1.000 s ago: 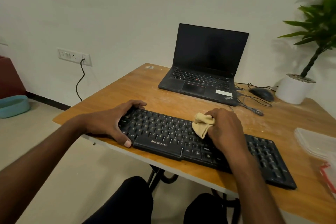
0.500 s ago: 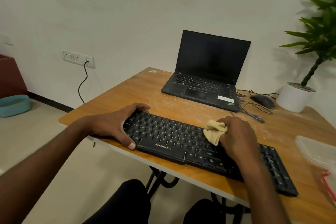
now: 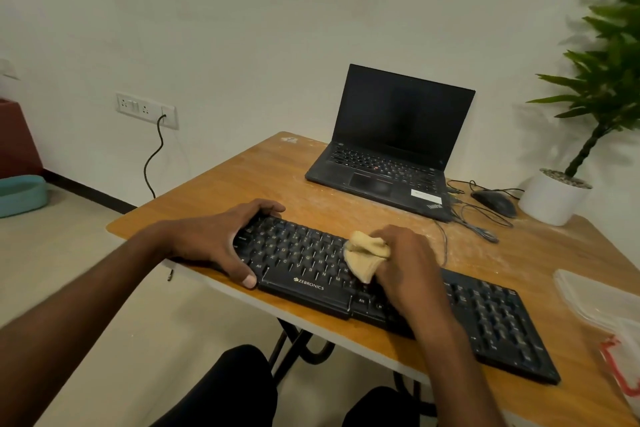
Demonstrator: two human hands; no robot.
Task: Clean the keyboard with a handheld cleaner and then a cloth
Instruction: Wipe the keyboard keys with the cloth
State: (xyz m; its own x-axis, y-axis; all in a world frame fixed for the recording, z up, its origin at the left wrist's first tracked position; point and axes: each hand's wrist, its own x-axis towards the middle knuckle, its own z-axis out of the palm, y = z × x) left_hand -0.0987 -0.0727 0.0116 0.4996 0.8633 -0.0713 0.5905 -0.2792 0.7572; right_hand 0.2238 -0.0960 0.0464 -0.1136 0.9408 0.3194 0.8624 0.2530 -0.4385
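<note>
Shifted leftward along the key rows since half a second ago: right hand (image 3: 405,263) with its bunched cloth (image 3: 365,255), now over the middle letter keys rather than further right. Left hand (image 3: 221,241) unchanged, clamped round the left end of the keyboard (image 3: 304,263), thumb on the front edge, fingers curled over the back edge

Cloth: soft, tan, crumpled into a lump, gripped in curled right fingers and pressed onto the keys. Keyboard: long, flat, black plastic, pale legends, white brand lettering on the front lip; lying slantwise near the front edge of the table (image 3: 242,180), numeric pad end toward the right. Table top: smooth orange-brown wood grain, dulled by a pale dusty film, rounded corner at left

At far right edge, clear plastic container (image 3: 595,295), shallow and rounded, contents not discernible; beside it a transparent bag (image 3: 623,360) with red trim, partly cut off. Round white pot (image 3: 550,199) topped with grey pebbles, holding a green leafy plant (image 3: 609,80) on a twisted stem

Behind the keyboard, open black laptop (image 3: 391,152) with dark screen, well apart from it. Black mouse (image 3: 491,201) between laptop and pot, thin black cables (image 3: 478,222) looping just beside. On the wall, white socket plate (image 3: 145,109) with a dark cord hanging down. Teal tub (image 3: 20,194) on the floor at left. Dark-clothed knees below the table edge
</note>
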